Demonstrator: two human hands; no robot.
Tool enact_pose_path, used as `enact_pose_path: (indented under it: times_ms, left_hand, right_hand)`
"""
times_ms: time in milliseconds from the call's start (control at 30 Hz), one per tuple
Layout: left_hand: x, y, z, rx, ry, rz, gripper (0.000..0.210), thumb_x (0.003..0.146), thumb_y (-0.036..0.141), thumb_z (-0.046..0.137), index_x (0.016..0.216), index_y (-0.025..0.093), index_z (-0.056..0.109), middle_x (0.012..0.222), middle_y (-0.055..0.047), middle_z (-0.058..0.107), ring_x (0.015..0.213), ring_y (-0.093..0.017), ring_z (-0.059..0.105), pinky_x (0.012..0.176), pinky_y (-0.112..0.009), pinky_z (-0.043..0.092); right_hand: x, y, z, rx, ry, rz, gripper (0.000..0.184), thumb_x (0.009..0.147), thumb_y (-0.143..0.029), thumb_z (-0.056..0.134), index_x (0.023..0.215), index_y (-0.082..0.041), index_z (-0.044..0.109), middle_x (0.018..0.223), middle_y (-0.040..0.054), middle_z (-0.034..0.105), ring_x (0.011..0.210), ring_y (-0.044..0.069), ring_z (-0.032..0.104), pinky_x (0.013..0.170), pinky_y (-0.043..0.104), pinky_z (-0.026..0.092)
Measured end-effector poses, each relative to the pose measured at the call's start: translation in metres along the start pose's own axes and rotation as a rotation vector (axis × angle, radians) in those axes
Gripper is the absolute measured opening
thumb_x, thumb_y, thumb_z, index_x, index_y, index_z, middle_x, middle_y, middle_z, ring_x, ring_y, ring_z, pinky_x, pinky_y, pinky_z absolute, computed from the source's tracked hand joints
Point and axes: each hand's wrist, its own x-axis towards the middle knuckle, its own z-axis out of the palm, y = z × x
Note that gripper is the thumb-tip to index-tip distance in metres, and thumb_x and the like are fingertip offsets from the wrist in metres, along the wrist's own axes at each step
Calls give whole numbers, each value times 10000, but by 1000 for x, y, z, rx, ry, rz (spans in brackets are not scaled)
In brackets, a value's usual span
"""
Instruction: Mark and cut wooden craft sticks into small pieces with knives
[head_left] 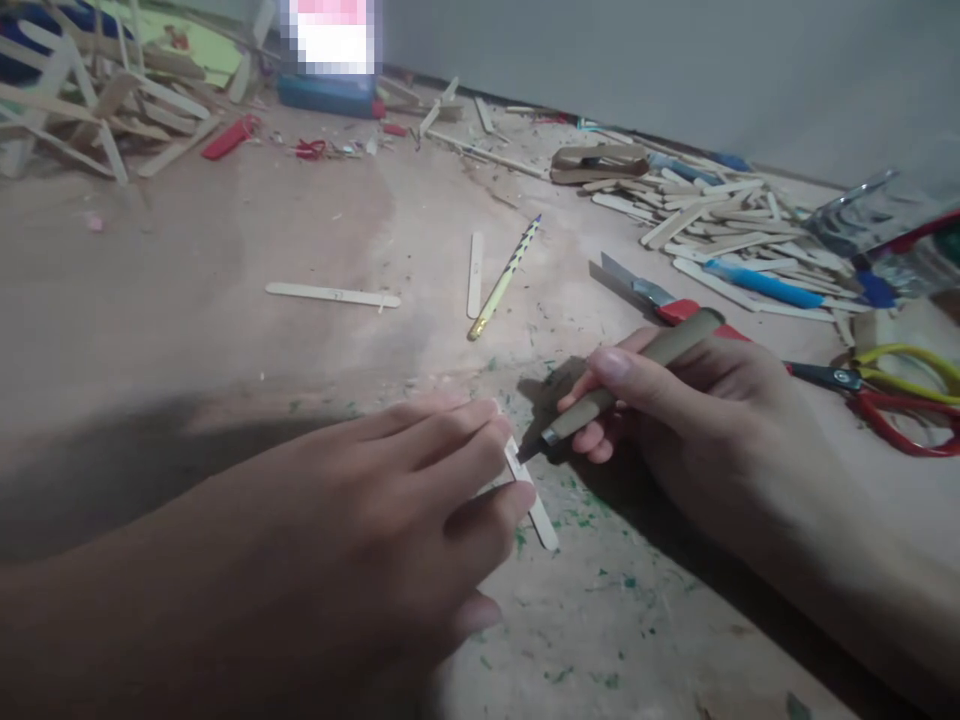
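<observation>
My left hand (390, 490) presses a pale wooden craft stick (541, 520) against the tabletop, its fingers bent over the upper part. Much of that stick is hidden under the fingers. A small mark or cut shows on its uncovered face. In my right hand (675, 400) is an olive pen-shaped tool (679, 340), gripped like a pencil. Its dark tip meets the stick just beside my left fingertips; whether it is a blade or a nib I cannot tell. Beyond my hands lie a yellow patterned pencil (506, 278) and two marked craft sticks, one upright in view (475, 275) and one crosswise (330, 295).
On the right are red-and-yellow-handled scissors (900, 395), a red-handled cutter (652, 292) and a heap of craft sticks (720, 215) with a blue tube (765, 284). A tangle of joined sticks (97, 100) stands back left. Green scraps (585, 520) dot the wooden table.
</observation>
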Motion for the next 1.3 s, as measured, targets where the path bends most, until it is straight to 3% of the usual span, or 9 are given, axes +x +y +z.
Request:
enact_pose_path:
  times_ms: [133,333,500,700,933,1133,1300]
  left_hand:
    - [0,-1,1,-23,16,6,269,1108,362,548,1123,245,790,1360,-55,719,1378,-285,594,1253,-469,447]
    - [3,-1,2,-31,-1,-25,333,1124,337,521,1336,166,714,1355,-84,731,1369,-286,617,1230,-458,476]
    - [2,-3,2,-55,31,2,385,1108,369,551,1371,123,687,1313,-121,741,1321,-324,653,1178,-495,524]
    - [-1,-1,0,-30,-2,-42,446,1112,432,567,1440,141,648,1451,-134,684,1430,-311,596,1282,-478,432]
    - [-5,-3,4,-43,-6,-24,528,1090,491,604,1476,131,619,1507,-156,642,1459,-330,564,1289,-506,421]
    - [-4,-2,3,-46,4,-22,552,1060,525,644,1439,123,647,1461,-150,670,1403,-326,602,1274,-494,439]
    - [-1,0,0,-39,-20,-32,622,1021,557,706,1433,95,654,1456,-169,682,1402,-338,619,1259,-489,463]
  right_hand:
    - [2,0,-4,67,-103,-18,225,905,-397,859,785,-210,829,709,35,774,567,119,683,573,211,588]
    - [3,-1,-3,101,-126,6,232,906,-418,863,790,-219,833,664,20,743,536,116,667,527,208,567]
    - [3,-4,1,130,-16,13,315,854,-443,897,697,-187,799,609,34,715,470,104,623,481,202,538]
    - [-4,0,3,22,86,-57,330,869,-458,889,733,-174,791,632,54,732,508,140,676,501,212,574]
    - [-11,-1,9,-158,144,-210,234,926,-391,831,768,-222,794,627,13,733,511,143,697,501,208,584]
    - [-27,-6,16,-379,269,-376,170,954,-334,800,785,-332,817,754,-27,771,608,117,705,519,205,581]
    - [-27,-6,17,-414,263,-371,149,929,-377,841,792,-325,812,697,-34,770,558,117,708,483,173,581]
